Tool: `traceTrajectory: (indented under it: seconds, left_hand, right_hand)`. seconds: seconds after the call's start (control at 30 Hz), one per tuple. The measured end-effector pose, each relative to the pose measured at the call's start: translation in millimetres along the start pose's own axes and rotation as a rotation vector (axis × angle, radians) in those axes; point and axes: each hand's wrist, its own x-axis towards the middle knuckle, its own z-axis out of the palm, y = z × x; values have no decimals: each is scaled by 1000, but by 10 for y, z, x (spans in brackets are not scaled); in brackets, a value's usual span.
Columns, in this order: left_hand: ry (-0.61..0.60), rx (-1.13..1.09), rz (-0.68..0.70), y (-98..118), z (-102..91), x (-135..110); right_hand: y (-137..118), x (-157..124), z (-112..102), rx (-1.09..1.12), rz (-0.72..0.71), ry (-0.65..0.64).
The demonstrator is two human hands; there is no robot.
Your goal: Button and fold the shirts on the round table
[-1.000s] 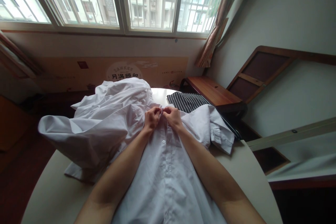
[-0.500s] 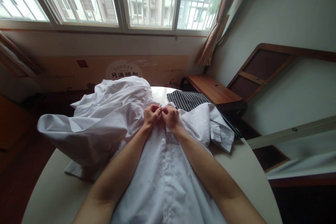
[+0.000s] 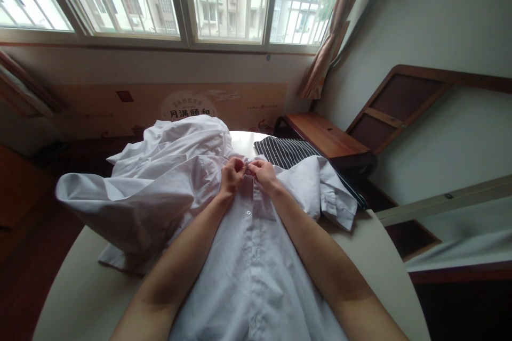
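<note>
Nearest the person, a white shirt (image 3: 256, 272) lies front-up on the round pale table (image 3: 76, 298), its button strip running straight toward 12 o'clock. Both forearms reach along it. One fastened button (image 3: 248, 212) shows just short of the hands. The left hand (image 3: 231, 176) and right hand (image 3: 263, 174) meet at the top of the strip, near the collar, fingers curled tight and pinching the shirt's two front edges together; the fingertips touch each other. What lies between them is too small to make out. At 10 o'clock from the hands a heap of white garments (image 3: 152, 186) spills over the table's edge. At 1 o'clock a striped cloth (image 3: 285, 152) lies partly under the shirt's short sleeve. Farther, at 2 o'clock, stands a wooden bench (image 3: 324, 138). Beyond, a printed cardboard panel (image 3: 120, 109) leans below the window (image 3: 224, 0).
</note>
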Motion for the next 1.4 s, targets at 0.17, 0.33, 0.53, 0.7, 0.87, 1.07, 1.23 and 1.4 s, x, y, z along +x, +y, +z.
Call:
traceTrajectory:
  seconds: [0.17, 0.33, 0.53, 0.7, 0.87, 1.07, 1.23, 1.4]
  left_hand:
    - [45, 176, -79, -1, -18, 10]
    - [21, 176, -165, -19, -29, 97]
    - [-112, 37, -269, 24, -51, 240]
    - [-118, 39, -211, 215, -277, 176]
    - [-119, 320, -104, 431, -443, -121]
    - [-370, 551, -102, 385, -358, -379]
    - [-327, 702, -39, 378, -253, -446]
    - [-293, 745, -87, 428, -162, -407]
  right_hand:
    - [-108, -67, -75, -367, -121, 133]
    - [-194, -436, -126, -781, -225, -138]
    - [-99, -742, -143, -1021, -275, -119]
    - [-221, -761, -44, -1077, -190, -40]
    - [-267, -733, 66, -1149, -231, -34]
    - [-183, -591, -109, -869, -121, 46]
    - [-134, -555, -213, -620, -36, 112]
    - [-83, -511, -170, -414, 34, 92]
